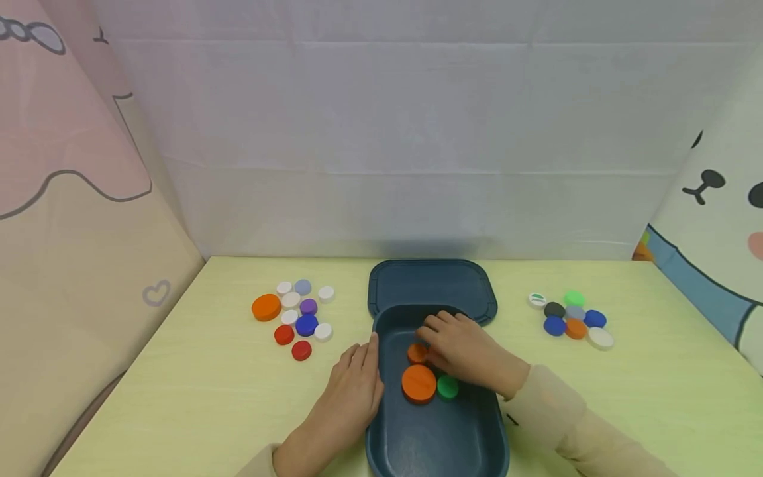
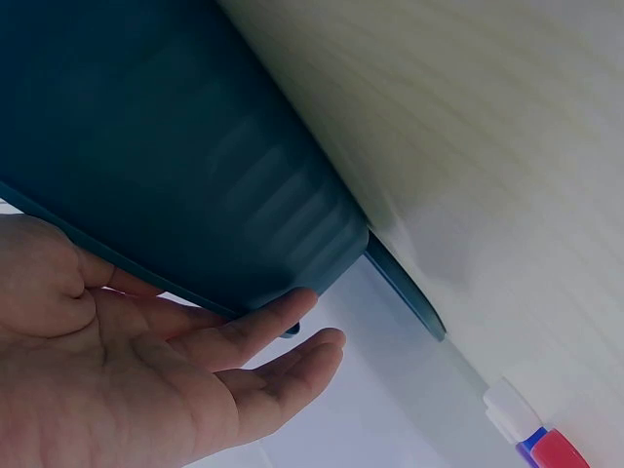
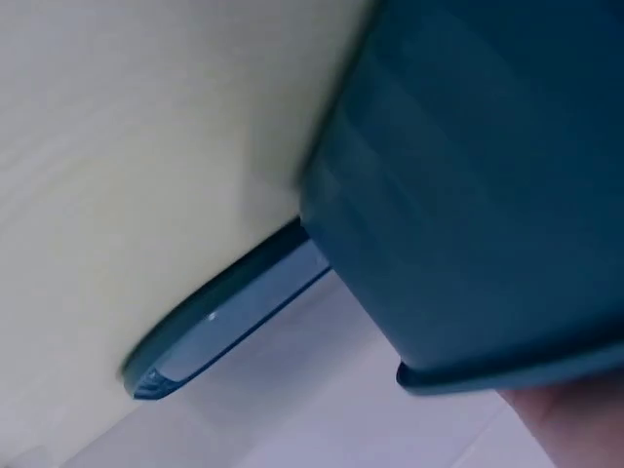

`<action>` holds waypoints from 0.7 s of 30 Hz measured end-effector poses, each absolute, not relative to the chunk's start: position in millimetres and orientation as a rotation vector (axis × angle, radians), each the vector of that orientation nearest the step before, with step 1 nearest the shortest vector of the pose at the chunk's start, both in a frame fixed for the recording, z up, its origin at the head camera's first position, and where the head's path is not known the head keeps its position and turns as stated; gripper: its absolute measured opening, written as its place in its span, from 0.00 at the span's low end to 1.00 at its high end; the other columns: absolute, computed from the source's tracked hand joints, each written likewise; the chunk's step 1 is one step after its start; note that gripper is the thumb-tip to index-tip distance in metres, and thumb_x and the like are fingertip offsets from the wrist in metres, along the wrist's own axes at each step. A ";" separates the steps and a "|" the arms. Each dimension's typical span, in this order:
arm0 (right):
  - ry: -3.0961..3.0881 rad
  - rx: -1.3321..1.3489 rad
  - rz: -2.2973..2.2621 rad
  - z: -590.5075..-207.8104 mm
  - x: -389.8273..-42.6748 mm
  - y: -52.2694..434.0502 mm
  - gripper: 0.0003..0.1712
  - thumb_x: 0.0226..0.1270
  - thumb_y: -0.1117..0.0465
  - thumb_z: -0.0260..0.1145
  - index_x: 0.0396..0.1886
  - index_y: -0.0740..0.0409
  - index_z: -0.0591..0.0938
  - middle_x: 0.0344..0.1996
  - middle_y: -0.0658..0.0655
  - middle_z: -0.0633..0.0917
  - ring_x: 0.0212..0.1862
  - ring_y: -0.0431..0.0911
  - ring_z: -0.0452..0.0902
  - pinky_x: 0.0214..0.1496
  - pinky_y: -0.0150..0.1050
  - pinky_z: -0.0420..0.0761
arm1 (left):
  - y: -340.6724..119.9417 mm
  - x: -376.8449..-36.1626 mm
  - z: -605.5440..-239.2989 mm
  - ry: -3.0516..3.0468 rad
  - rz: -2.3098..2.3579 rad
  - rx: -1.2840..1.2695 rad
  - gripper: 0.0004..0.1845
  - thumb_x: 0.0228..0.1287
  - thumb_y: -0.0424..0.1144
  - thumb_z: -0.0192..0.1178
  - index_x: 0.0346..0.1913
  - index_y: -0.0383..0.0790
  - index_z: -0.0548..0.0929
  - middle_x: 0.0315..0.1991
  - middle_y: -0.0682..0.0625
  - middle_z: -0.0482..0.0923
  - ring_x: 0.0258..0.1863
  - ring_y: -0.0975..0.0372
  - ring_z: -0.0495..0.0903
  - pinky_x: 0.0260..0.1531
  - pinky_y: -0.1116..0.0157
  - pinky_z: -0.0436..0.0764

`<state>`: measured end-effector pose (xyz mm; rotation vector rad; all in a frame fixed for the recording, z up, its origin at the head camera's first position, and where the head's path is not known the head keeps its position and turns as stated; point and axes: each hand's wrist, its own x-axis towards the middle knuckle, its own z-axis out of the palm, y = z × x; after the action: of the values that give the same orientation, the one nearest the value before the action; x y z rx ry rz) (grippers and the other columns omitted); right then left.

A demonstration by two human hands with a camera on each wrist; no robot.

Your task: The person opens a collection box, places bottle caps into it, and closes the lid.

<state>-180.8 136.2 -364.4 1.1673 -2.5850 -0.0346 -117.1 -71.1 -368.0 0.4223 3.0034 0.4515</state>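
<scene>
My left hand [image 1: 352, 391] lies along the left outer wall of a dark blue plastic bin [image 1: 390, 444], its straight fingers touching the rim. In the left wrist view, the left hand's fingers [image 2: 263, 327] spread beside the bin's wall. Inside the bin, my right hand [image 1: 467, 351] reaches down with bent fingers. Thumb and index finger are at a small orange bottle cap [image 1: 416, 354], pinching its right side. Close by on the bin floor lie a large orange cap [image 1: 419, 383] and a green cap [image 1: 448, 387]. The right wrist view shows mostly the bin's outer wall [image 3: 487, 214].
Behind the bin lies its dark blue lid [image 1: 429, 281], partly under the bin's far end. Several loose caps, including a large orange one [image 1: 265, 307], are on the table's left. Another cluster with a black cap [image 1: 554, 310] sits on the right. A white curtain [image 1: 417, 146] hangs behind.
</scene>
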 end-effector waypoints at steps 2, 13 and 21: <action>-2.584 1.145 -0.025 -360.3 -179.8 139.7 0.15 0.56 0.54 0.66 0.42 0.52 0.79 0.38 0.50 0.80 0.40 0.45 0.74 0.38 0.37 0.77 | -71.0 -116.8 -368.0 3.001 0.455 0.418 0.31 0.67 0.43 0.44 0.70 0.38 0.53 0.66 0.44 0.62 0.64 0.49 0.61 0.61 0.51 0.65; -2.515 1.018 0.010 -342.9 -181.4 168.8 0.18 0.52 0.54 0.70 0.42 0.56 0.79 0.36 0.52 0.79 0.37 0.46 0.73 0.34 0.37 0.75 | -70.7 -116.0 -367.4 2.995 0.468 0.410 0.31 0.67 0.43 0.44 0.70 0.38 0.52 0.66 0.44 0.62 0.64 0.49 0.61 0.62 0.51 0.64; -2.525 0.901 0.043 -343.0 -187.8 200.0 0.18 0.52 0.55 0.69 0.41 0.58 0.79 0.36 0.56 0.79 0.36 0.48 0.73 0.30 0.39 0.73 | -70.8 -116.4 -369.0 3.000 0.461 0.415 0.31 0.67 0.43 0.44 0.70 0.38 0.52 0.66 0.44 0.62 0.64 0.49 0.61 0.62 0.51 0.64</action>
<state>-187.8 200.0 -343.0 0.9011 -2.5246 0.0431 -116.4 -70.8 -369.0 0.4152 3.0005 0.4607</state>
